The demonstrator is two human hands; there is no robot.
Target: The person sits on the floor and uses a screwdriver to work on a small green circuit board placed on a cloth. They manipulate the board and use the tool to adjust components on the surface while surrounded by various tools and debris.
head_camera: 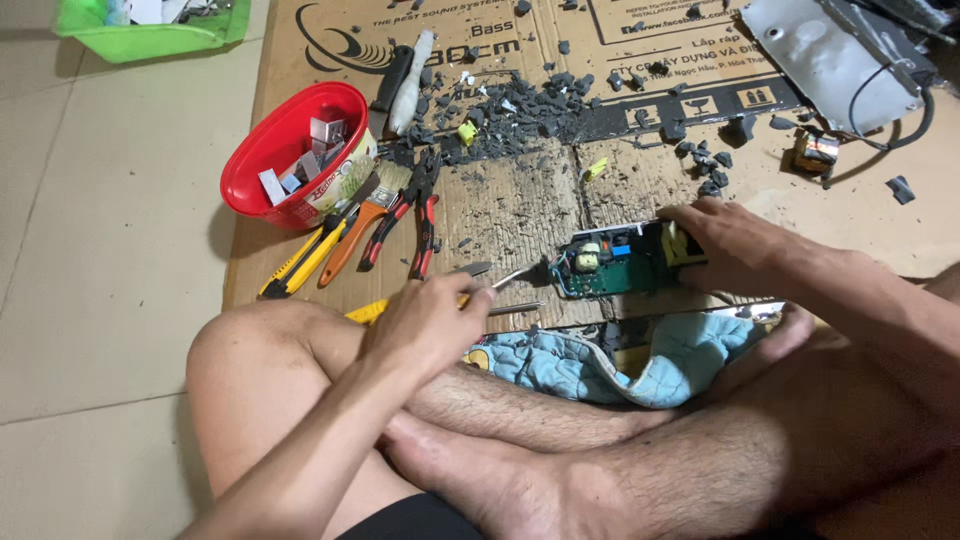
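- The person sits cross-legged on the floor, at the edge of a flattened cardboard sheet [500, 210] that carries the things.
- The left hand [430, 320] is closed around a slim metal tool [505, 280] with a yellow handle; its tip points right and reaches the left end of a green circuit board [605, 265].
- The right hand [725, 245] lies over the right end of the circuit board, fingers curled down onto it and gripping it against the cardboard.
- The board sits just beyond the person's shins, near a light blue cloth [600, 365] that lies against the legs.
- Left of the board lie red-handled pliers [420, 215], a paintbrush [370, 210] with an orange handle and a yellow utility knife [300, 265], close together.
- A red bowl [290, 150] holding small metal pieces stands just beyond these tools.
- Dark broken fragments [520, 105] are scattered across the cardboard above the board.
- A grey metal plate [830, 55] with a black cable rests at the top right.
- A green tray [150, 35] sits on the tiled floor at the top left.
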